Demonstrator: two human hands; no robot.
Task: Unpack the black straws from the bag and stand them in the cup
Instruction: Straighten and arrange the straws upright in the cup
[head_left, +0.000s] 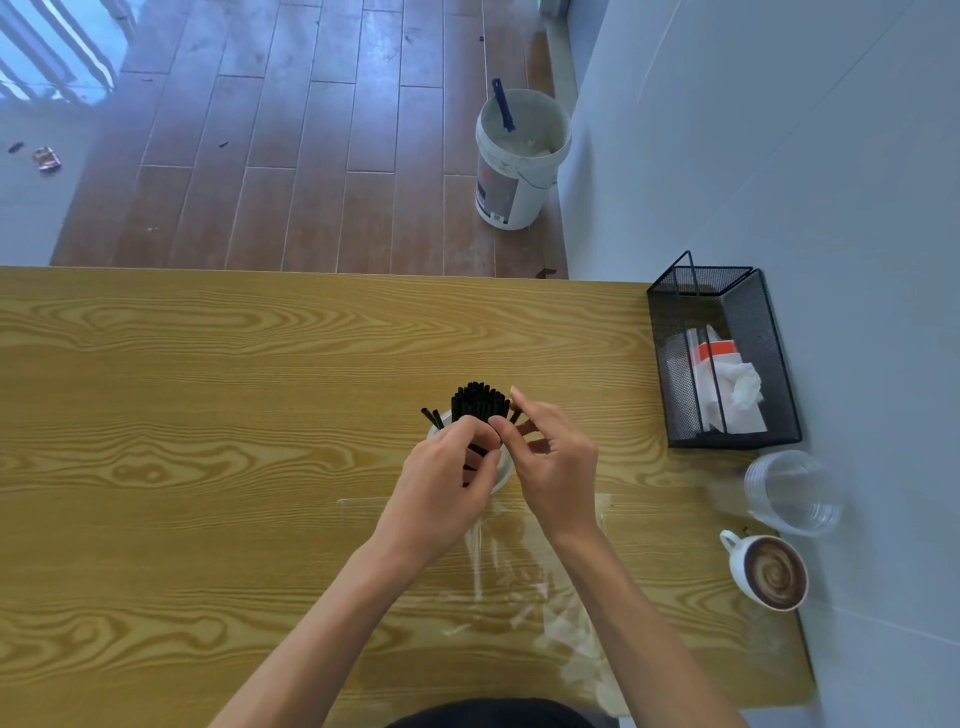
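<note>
A bundle of black straws (479, 401) stands upright in a white cup (503, 474) at the middle of the wooden table. Two loose straws (432, 417) lean out to the left. My left hand (445, 478) wraps the bundle from the left, fingers closed on it, and hides most of the cup. My right hand (550, 457) pinches the bundle from the right with thumb and forefinger; the other fingers are spread. The clear plastic bag (524, 577) lies flat and crumpled on the table just in front of the cup, under my forearms.
A black mesh basket (727, 436) with napkins stands at the table's right edge by the wall. Before it are a stack of clear plastic cups (792, 491) and a white mug with latte art (769, 571). A white bucket (519, 161) stands on the floor beyond the table.
</note>
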